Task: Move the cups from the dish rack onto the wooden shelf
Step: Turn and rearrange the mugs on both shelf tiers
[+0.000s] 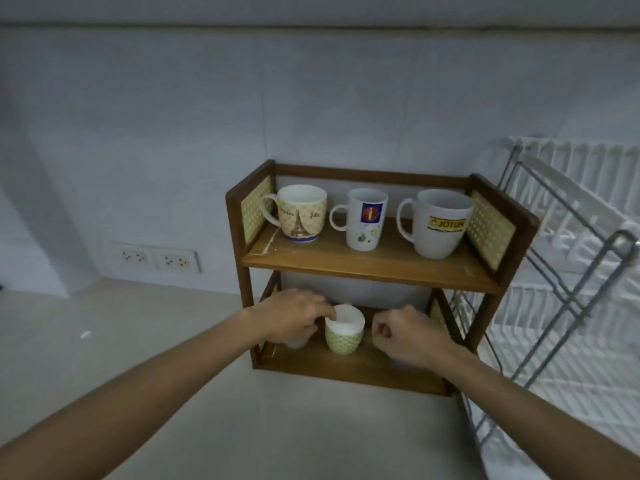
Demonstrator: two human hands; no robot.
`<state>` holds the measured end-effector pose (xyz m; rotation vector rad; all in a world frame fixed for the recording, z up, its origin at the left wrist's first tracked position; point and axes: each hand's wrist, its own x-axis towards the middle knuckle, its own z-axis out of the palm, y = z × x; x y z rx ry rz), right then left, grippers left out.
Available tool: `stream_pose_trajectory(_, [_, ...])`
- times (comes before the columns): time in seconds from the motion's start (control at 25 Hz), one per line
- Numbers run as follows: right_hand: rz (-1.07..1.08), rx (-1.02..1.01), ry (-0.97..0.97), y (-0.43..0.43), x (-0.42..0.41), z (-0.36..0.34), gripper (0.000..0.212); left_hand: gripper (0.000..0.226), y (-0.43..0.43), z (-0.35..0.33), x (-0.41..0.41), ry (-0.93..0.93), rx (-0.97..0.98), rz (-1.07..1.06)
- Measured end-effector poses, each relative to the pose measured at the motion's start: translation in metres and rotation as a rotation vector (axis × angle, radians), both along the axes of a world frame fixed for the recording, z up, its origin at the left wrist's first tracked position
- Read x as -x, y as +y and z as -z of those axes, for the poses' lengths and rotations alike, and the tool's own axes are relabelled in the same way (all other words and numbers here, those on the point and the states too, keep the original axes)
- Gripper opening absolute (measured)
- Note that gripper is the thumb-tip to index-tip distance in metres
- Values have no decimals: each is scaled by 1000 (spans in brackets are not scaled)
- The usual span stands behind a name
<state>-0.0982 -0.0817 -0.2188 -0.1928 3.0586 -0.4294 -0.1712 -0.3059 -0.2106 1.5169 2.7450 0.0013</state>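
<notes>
Head view looks down on a pale countertop (pixel 138 358) against a white tiled wall (pixel 207 133), with a white dish rack (pixel 571 271) on a grey wire frame standing at the right. Just left of the rack, touching or nearly so, stands the two-tier wooden shelf (pixel 363 268) with woven cane side panels. Its upper board carries three mugs upright in a row, handles to the left: an Eiffel Tower mug (pixel 303 213) at the left, a white mug with a blue and red logo (pixel 365 220) in the middle, and a white Jotun mug (pixel 438 223) at the right.

On the lower board a small green-patterned cup (pixel 344 330) stands upright near the middle. The left hand (pixel 294 317) reaches in from the left, palm down, its fingers curled loosely, and its fingertips meet the cup's left rim; whether they pinch the rim or only rest against it cannot be told. Under that hand a pale rounded shape, possibly another small cup (pixel 297 342), is mostly hidden. The right hand (pixel 405 336) sits just right of the green-patterned cup, apart from it, fingers folded into a loose fist with nothing visible in it.

A double wall socket (pixel 157 259) is set low in the wall at the left.
</notes>
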Motion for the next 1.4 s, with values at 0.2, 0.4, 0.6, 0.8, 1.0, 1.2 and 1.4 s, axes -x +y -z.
stream_pose_trajectory(0.2, [129, -26, -209, -20, 68, 47, 71, 66, 11, 32, 56, 1, 391, -353])
stream_pose_trajectory(0.4, [176, -129, -309, -33, 102, 71, 98, 55, 27, 38, 75, -146, 462, -573])
stream_pose_trajectory(0.6, [145, -60, -276, -36, 109, 86, 99, 67, 21, 30, 79, -265, 412, -618])
stream_pose_trajectory(0.8, [-51, -169, -398, -18, 122, 70, 95, 100, 18, 43, 82, -89, 496, -585])
stream_pose_trajectory(1.0, [-58, -159, -407, -12, 128, 65, 92, 101, 17, 38, 93, -227, 420, -556])
stream_pose_trajectory(1.2, [5, -188, -334, -14, 126, 67, 82, 94, 18, 39, 90, -254, 356, -480])
stream_pose_trajectory(1.4, [-150, -206, -351, -7, 125, 60, 78, 90, 20, 47, 90, -183, 337, -543])
